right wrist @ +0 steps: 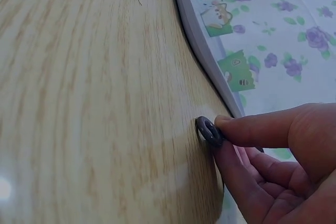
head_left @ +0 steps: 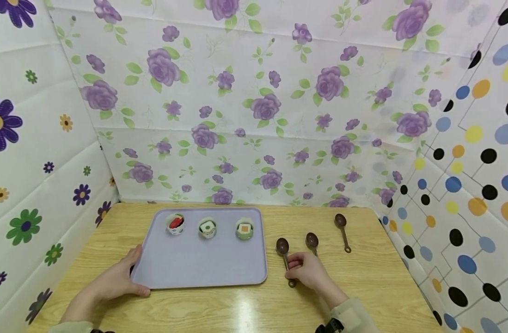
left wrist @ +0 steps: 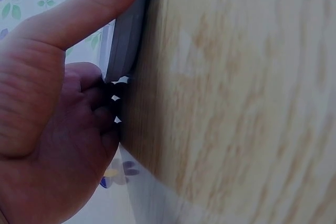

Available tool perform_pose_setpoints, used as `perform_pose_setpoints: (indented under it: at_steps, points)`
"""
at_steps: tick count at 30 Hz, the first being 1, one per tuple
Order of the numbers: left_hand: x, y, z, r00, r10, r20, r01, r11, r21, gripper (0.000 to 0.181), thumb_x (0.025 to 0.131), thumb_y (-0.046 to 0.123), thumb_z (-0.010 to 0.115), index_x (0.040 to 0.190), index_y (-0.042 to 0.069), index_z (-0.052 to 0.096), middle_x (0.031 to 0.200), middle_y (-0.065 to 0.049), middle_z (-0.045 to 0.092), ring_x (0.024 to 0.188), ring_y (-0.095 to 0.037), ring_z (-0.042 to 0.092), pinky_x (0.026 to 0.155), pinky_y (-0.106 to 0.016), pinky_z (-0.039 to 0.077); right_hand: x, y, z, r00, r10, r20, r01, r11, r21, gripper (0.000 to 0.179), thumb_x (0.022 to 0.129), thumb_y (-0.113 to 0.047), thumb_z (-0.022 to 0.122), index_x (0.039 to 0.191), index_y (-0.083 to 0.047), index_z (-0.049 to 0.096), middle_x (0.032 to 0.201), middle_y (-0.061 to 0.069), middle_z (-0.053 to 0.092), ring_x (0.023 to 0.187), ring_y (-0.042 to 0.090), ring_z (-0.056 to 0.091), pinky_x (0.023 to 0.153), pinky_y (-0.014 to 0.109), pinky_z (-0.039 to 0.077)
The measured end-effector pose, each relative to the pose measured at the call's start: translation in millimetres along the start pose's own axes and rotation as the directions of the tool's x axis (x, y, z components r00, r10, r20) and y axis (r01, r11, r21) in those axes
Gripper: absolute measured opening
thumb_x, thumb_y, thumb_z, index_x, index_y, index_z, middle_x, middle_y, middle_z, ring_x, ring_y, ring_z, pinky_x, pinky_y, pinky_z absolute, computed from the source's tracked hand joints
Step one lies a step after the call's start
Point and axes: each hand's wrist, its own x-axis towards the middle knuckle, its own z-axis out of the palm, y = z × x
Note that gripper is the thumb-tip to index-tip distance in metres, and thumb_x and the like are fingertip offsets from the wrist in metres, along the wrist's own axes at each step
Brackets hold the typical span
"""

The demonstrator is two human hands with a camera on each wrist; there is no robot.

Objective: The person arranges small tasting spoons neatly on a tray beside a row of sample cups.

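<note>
A lavender tray (head_left: 199,263) lies on the wooden table, with my left hand (head_left: 119,277) holding its near left corner. The thumb is at the front edge and the fingers are along the left side; the left wrist view shows the hand (left wrist: 63,103) against the tray's dark rim (left wrist: 126,40). To the right of the tray, my right hand (head_left: 309,273) pinches the handle of a dark brown spoon (head_left: 282,246). In the right wrist view, thumb and finger of the hand (right wrist: 283,166) grip beside the handle's ring end (right wrist: 210,131). A second brown spoon (head_left: 312,240) is partly hidden behind that hand.
Three small patterned cups stand along the tray's back: one with a red piece (head_left: 176,224), one with a white-and-green piece (head_left: 207,228), one with a white-and-orange piece (head_left: 244,229). A third brown spoon (head_left: 341,222) lies farther right. Patterned cloth walls (head_left: 254,152) border the table.
</note>
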Motion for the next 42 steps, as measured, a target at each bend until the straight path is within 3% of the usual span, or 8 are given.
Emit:
perform_pose_setpoints:
  at_steps: [30,42]
  points:
    - [-1.0,0.0,0.7,1.000,-0.017,-0.022,0.018,1.000,0.005,0.147,0.070,0.042,0.100,0.164,-0.014,0.002,0.167,-0.045,0.000,0.153,-0.065,0.003,0.120,-0.078,0.009,1.6,5.8,-2.7,0.995,-0.067,0.078,0.059,0.993,0.098,0.043,0.082,0.004,0.086,0.122,0.009,0.070,0.100,0.010,0.070,0.084,0.019,0.068,0.069,0.027,0.059]
    - [-1.9,0.4,1.6,0.999,0.000,-0.033,0.000,1.000,-0.017,0.146,0.069,0.039,0.101,0.164,-0.014,0.004,0.167,-0.044,0.000,0.153,-0.064,0.001,0.120,-0.078,0.008,6.4,3.6,1.9,0.994,-0.101,0.043,0.092,0.979,0.184,0.046,0.082,0.003,0.088,0.124,0.011,0.069,0.101,0.012,0.074,0.088,0.020,0.072,0.073,0.025,0.061]
